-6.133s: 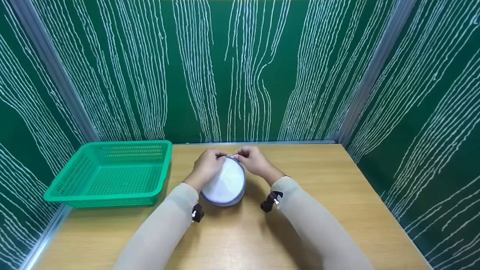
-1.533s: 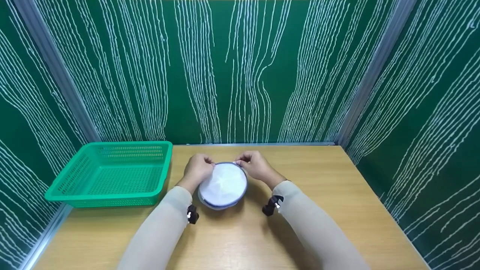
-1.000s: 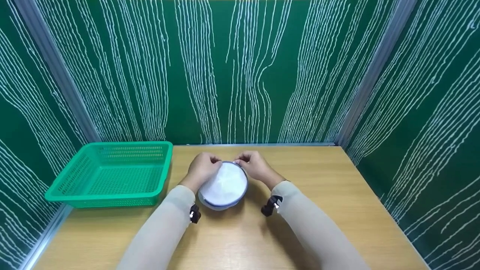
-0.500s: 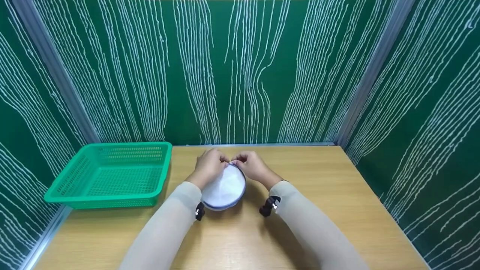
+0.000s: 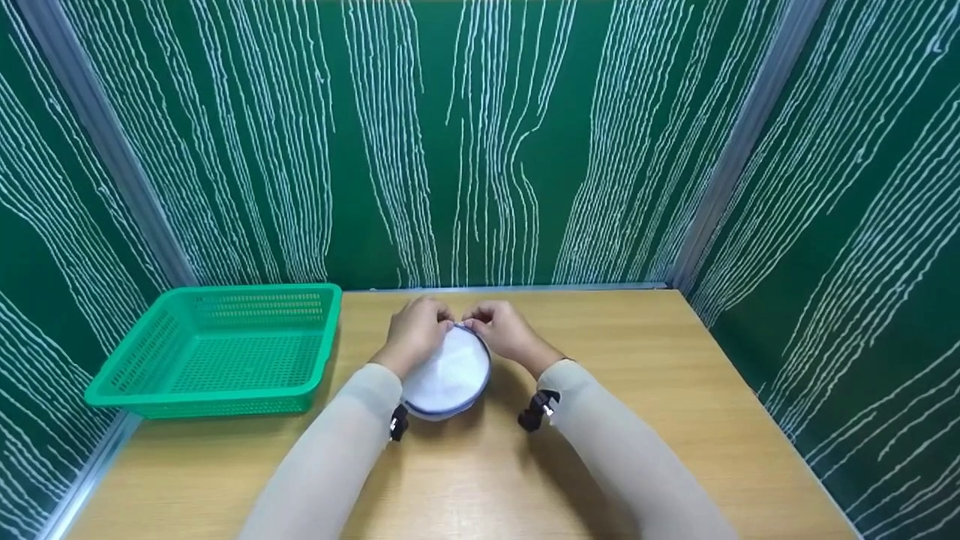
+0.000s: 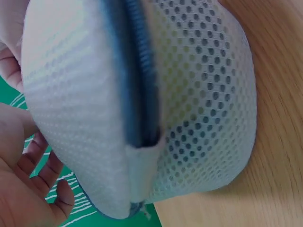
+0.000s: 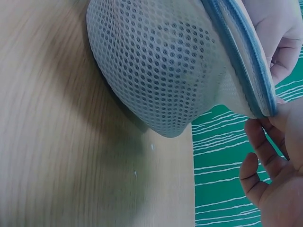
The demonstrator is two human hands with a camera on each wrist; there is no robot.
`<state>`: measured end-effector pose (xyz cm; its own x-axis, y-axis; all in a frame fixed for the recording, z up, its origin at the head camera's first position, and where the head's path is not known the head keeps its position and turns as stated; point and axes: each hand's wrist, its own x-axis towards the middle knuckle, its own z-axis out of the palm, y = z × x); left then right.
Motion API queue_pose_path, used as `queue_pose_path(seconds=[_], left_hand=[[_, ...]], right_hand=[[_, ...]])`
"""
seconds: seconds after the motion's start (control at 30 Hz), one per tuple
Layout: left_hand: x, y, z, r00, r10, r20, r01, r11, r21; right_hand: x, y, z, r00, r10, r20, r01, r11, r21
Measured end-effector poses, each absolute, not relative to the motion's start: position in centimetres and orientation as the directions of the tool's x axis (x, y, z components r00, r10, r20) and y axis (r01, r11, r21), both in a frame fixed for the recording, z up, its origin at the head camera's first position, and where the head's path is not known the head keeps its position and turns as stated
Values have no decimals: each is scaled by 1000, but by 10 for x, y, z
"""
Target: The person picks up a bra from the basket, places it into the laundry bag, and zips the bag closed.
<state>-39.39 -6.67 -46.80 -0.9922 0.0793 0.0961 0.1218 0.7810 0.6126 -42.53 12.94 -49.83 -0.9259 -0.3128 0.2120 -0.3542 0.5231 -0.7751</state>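
Observation:
A white mesh laundry bag [image 5: 450, 371] with a blue zipped rim stands on the table, its round top facing up. Honeycomb mesh makes up its side wall [image 7: 151, 66], and something faintly yellowish shows through the mesh in the left wrist view. At the far edge of the rim my left hand [image 5: 418, 334] pinches the bag between thumb and fingers. Close beside it, my right hand [image 5: 506, 331] pinches the rim's end, as the right wrist view also shows. The zip puller itself is hidden by the fingers.
A green plastic basket [image 5: 322, 367] with perforated walls stands at the left of the wooden table [image 5: 615, 420]. Green panels [image 5: 480, 262] with white wavy lines rise behind the table and at both sides.
Over the last second and a half my left hand has moved right along the rim, up close to my right hand. The bag has turned slightly; my right hand keeps its place.

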Motion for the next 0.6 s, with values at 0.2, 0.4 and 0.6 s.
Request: queue_pose_path(seconds=[0.2, 0.4, 0.6], left_hand=[[-393, -67, -468, -992, 92, 86, 125, 796, 592], [-393, -72, -470, -997, 51, 58, 76, 786, 613], [-394, -78, -471, -1000, 7, -17, -6, 754, 657]], right_hand=[[-425, 131, -499, -924, -318, 212, -361, 544, -758], [-424, 134, -498, -918, -321, 231, -379, 544, -748], [-426, 135, -498, -923, -311, 225, -369, 554, -746]])
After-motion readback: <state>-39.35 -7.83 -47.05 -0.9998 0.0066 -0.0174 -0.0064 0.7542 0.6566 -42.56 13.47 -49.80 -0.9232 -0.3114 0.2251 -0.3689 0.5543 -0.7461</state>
